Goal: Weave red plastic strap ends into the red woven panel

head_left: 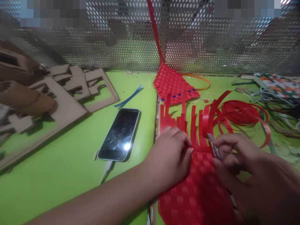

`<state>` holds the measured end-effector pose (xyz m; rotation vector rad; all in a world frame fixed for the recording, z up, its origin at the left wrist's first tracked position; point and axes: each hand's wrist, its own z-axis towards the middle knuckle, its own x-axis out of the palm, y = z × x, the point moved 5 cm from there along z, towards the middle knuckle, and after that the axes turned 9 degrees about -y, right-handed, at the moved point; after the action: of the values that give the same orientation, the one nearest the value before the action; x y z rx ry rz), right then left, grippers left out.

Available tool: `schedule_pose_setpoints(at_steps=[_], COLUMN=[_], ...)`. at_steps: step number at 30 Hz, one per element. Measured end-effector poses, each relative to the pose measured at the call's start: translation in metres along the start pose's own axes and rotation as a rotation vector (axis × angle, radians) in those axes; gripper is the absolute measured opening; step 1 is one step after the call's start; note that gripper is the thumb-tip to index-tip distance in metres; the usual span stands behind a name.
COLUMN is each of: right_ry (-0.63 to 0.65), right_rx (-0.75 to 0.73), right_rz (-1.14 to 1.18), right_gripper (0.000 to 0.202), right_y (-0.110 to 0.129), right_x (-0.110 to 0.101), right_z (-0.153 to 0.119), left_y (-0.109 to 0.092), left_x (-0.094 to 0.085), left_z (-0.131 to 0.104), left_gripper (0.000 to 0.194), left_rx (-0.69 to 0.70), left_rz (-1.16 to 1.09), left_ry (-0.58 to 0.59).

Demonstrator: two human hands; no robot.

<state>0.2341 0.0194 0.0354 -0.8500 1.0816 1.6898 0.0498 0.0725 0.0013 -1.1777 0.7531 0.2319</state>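
A red woven strap piece [180, 200] lies on the table, with loose upright strips [193, 125] along its far edge. My left hand [172, 156] rests on its left side near that edge. Its fingers are curled, thumb and forefinger close together on the red strips; what sits between them is partly hidden. My right hand [243, 168] is closed around a craft knife [214, 147], whose slanted metal tip points away at the base of the right-hand strips. Much of the knife's handle is hidden by the fingers.
A phone [119, 134] with a white cable lies left of the weave. Cardboard pieces [67, 100] fill the far left. Behind are a finished-looking red woven piece [174, 84], a blue strip [130, 97] and perforated metal panels [131, 47]. Coiled red strapping [241, 111] and a patterned weave [281, 84] lie right.
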Motion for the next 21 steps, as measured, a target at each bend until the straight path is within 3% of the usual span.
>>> schedule_pose_setpoints(at_steps=[4,10,21], right_ry=[0.011,-0.069,0.056], right_rx=[-0.083,-0.314,-0.307], right_rz=[0.009,-0.001,-0.007], right_gripper=[0.036,0.027,0.025], right_y=[0.005,0.018,0.014], right_x=[-0.003,-0.004,0.004], right_z=[-0.003,-0.012,-0.013], left_y=[0.002,0.003,0.001], left_x=[0.000,0.002,0.002], left_z=[-0.001,-0.001,0.000], left_gripper=[0.005,0.009,0.013], left_rx=[-0.008,0.023,0.044], left_rz=[-0.038,-0.042,0.000], left_ry=[-0.019,-0.035,-0.023])
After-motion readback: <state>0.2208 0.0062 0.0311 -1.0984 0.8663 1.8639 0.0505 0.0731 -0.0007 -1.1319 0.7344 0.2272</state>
